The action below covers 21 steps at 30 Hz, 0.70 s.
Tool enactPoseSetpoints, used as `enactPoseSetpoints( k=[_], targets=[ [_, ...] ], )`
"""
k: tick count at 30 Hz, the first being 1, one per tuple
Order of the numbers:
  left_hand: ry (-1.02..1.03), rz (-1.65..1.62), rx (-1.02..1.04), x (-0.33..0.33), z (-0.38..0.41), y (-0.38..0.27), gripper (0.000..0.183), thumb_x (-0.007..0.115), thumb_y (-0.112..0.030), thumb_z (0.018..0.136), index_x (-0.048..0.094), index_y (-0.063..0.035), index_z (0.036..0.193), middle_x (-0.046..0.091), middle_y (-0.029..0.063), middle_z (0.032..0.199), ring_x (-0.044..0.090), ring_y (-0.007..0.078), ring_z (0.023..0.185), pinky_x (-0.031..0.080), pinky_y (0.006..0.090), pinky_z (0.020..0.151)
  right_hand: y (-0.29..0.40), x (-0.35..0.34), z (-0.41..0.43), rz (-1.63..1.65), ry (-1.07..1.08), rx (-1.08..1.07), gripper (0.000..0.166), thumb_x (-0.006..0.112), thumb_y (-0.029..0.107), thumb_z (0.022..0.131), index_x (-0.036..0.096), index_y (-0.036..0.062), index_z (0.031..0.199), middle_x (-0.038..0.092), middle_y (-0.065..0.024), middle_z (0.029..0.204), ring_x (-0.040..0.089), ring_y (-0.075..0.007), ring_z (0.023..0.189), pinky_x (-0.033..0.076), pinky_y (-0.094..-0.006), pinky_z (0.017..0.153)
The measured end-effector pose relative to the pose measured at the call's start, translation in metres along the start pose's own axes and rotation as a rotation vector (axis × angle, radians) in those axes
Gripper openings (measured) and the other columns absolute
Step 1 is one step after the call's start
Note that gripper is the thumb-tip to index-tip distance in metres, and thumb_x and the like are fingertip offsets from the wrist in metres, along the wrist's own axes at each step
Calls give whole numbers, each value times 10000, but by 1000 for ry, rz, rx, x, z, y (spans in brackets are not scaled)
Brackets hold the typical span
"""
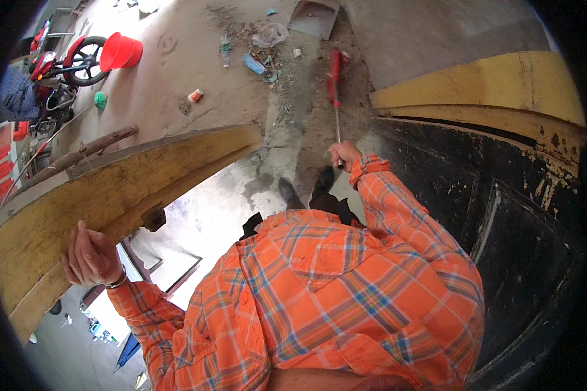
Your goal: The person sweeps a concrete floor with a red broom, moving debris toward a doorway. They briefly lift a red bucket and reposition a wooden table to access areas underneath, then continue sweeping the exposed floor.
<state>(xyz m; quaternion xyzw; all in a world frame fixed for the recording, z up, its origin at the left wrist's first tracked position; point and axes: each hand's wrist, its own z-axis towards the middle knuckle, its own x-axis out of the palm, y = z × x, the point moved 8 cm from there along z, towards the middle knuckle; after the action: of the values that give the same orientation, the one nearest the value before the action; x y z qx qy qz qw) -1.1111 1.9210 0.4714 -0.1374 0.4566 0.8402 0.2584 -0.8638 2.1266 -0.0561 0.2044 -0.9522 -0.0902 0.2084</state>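
Observation:
My right hand (346, 154) grips the metal handle (338, 126) of a red broom (334, 78) whose head is blurred. Beyond the broom lies a grey dustpan (315, 18). Litter is scattered left of the broom: a blue face mask (254, 64), a clear plastic bag (270, 35), a plastic bottle (225, 51) and torn scraps. My left hand (92, 256) is raised beside the yellow wooden door frame (127, 183), its fingers loosely bent and holding nothing. Whether it touches the wood, I cannot tell.
A black door panel (523, 264) with flaking paint stands on my right. Further left are a paper cup (195, 96), a red bucket (121, 52), a motorcycle (54, 73) and a long stick with a green end (100, 100). My shoes (289, 190) stand on the concrete floor.

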Motion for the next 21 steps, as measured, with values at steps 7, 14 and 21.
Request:
enactPoseSetpoints(
  k=[7,14,21],
  targets=[
    [44,71,-23,3,8,-3,106,558,-87,710,588,-141,795,611,-54,750,575,80,708,389,261,734,11,2,-56,-139,22,-73,207,490,109,759,378,78,587,336,6,452,308,-82,347,268,-234,312],
    [63,18,-24,7,-3,4,95,529,-84,733,557,-108,821,611,-39,763,581,105,694,389,277,742,-8,22,-67,-71,-150,-1,217,480,115,759,393,73,565,337,-18,440,352,-128,377,298,-256,355],
    [164,25,65,-1,4,-3,96,475,-62,771,532,-67,848,612,-5,769,582,135,696,388,293,723,86,157,105,-174,330,-434,242,380,35,664,303,97,444,306,-32,418,362,-159,390,335,-287,368]
  ],
)
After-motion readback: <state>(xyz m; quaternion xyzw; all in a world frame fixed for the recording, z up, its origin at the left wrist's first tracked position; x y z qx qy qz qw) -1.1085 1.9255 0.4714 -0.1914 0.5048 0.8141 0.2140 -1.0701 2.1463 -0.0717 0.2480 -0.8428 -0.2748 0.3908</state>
